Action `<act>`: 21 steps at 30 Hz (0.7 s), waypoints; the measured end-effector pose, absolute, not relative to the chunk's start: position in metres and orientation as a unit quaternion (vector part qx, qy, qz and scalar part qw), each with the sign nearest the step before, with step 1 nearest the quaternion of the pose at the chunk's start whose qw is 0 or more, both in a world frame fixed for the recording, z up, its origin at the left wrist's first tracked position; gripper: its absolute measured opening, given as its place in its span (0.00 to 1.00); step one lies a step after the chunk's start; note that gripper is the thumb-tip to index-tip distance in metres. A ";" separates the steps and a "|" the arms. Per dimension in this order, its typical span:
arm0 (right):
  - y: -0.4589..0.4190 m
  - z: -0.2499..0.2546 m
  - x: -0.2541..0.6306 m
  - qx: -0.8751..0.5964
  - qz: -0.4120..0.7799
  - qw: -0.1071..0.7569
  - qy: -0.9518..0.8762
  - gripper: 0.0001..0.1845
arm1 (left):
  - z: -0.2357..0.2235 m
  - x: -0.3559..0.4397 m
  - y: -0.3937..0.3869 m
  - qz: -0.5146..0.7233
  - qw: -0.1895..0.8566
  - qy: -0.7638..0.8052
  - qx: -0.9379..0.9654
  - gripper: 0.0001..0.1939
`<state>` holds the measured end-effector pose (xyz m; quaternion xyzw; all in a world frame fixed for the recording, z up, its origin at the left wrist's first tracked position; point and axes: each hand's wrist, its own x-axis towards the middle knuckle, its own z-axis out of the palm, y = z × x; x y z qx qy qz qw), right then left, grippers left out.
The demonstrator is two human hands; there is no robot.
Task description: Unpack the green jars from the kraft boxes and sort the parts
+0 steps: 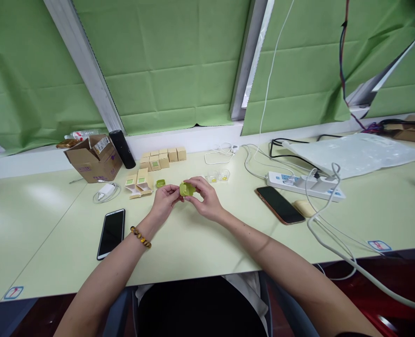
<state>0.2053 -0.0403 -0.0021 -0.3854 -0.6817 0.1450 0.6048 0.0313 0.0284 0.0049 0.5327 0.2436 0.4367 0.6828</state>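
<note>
Between both hands, just above the table, is a small yellow-green case (pixel 186 189), its hollow side partly showing. My left hand (pixel 165 201) pinches it at its left edge, a beaded bracelet on the wrist. Fingers and thumb of my right hand (pixel 206 199) close round its right side. Behind my left hand a second green piece (pixel 161 183) of the same colour lies on the table. Two opened small cardboard boxes (pixel 139 183) lie left of it. Beyond my right hand sit clear plastic containers (pixel 223 175) with small yellow bits inside.
Several small closed boxes (pixel 164 161) stand near the wall. A white phone (pixel 111 234) lies left, a dark phone (pixel 280 205) right, beside a power strip (pixel 305 186) with looping cables. A carton (pixel 95 161) and a black cylinder (pixel 122 149) stand back left.
</note>
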 end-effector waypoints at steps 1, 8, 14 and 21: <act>-0.040 -0.002 0.205 -0.386 0.146 0.610 -0.677 0.19 | 0.005 0.032 0.027 0.436 0.692 0.242 0.522 0.21; -0.038 -0.003 0.201 -0.385 0.187 0.632 -0.646 0.21 | 0.005 0.036 0.020 0.458 0.718 0.239 0.465 0.19; -0.037 -0.003 0.201 -0.399 0.179 0.636 -0.636 0.23 | 0.002 0.037 0.021 0.469 0.716 0.235 0.461 0.16; -0.031 -0.011 0.207 -0.463 0.119 0.589 -0.652 0.19 | 0.002 0.028 0.034 0.484 0.544 0.207 0.653 0.29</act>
